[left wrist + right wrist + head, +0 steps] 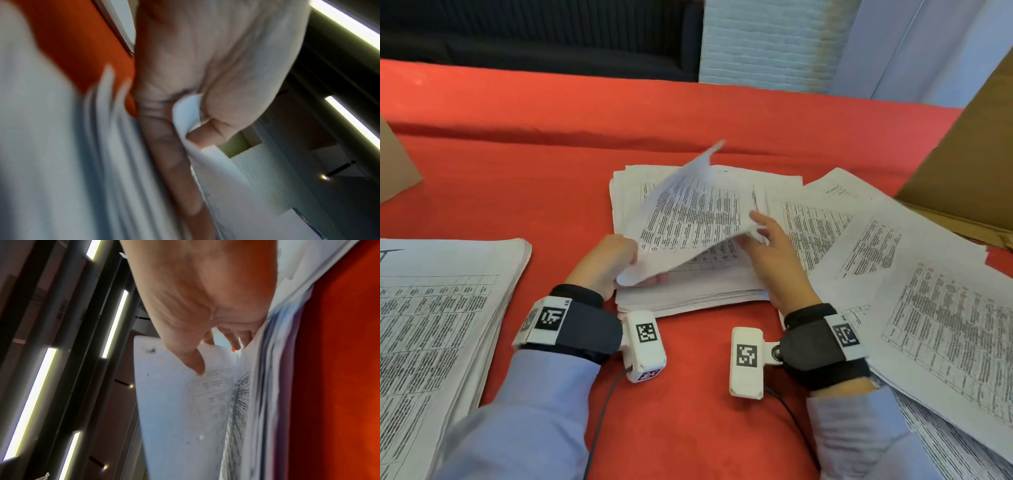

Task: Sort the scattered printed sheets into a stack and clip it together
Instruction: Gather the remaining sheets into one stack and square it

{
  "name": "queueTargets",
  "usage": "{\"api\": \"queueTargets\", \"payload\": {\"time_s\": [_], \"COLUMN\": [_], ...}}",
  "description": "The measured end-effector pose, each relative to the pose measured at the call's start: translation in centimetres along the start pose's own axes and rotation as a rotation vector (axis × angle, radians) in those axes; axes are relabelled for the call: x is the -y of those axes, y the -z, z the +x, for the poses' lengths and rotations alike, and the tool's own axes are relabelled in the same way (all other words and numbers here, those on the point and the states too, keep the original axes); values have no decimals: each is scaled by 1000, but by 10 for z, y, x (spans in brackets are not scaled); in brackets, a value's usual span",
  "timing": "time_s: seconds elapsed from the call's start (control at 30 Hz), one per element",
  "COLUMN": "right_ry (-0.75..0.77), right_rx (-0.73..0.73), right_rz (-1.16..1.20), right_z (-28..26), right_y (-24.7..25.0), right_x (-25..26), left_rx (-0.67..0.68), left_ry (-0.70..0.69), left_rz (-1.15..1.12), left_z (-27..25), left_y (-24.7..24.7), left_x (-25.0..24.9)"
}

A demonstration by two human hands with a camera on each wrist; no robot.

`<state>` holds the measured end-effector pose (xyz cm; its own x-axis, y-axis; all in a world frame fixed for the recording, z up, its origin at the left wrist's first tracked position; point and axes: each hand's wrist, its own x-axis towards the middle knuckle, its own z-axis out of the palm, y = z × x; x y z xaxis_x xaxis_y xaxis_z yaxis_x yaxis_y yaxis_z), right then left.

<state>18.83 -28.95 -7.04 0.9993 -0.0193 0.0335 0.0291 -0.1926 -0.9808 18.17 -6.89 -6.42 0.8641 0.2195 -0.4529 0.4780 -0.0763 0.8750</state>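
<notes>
A thick stack of printed sheets (688, 291) lies mid-table on the red cloth. Its top sheet (688, 212) is lifted and curls upward. My left hand (640, 270) pinches that sheet's near left corner; the left wrist view shows the corner (185, 110) curled between thumb and finger of the left hand (195, 129). My right hand (753, 233) holds the sheet's right edge, with the thumb on the printed face (174, 402) and the fingers of the right hand (205, 360) behind it. Loose sheets (928, 308) lie fanned out to the right. No clip is in view.
A second tall pile of printed paper (431, 325) sits at the near left. An open cardboard box (969, 164) stands at the far right and a cardboard flap (393, 171) at the far left. Red cloth (551, 171) covers the table.
</notes>
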Motion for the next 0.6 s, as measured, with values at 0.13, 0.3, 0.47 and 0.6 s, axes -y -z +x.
{"api": "queueTargets", "payload": {"time_s": [0.13,0.3,0.47,0.6], "right_ry": [-171,-301,-149,-72], "right_rx": [-107,-113,-8,299], "right_rz": [84,69,-133,-182], "right_z": [6,3,2,-2], "right_y": [0,1,3,-3], "right_x": [4,4,-3,-2], "left_rx": [98,-22,-207,-127], "left_ry": [27,-125,-188,-181], "left_rz": [254,224,201,184], "left_z": [-1,3,12,13], "left_y": [-4,2,10,9], "left_x": [3,2,5,8]}}
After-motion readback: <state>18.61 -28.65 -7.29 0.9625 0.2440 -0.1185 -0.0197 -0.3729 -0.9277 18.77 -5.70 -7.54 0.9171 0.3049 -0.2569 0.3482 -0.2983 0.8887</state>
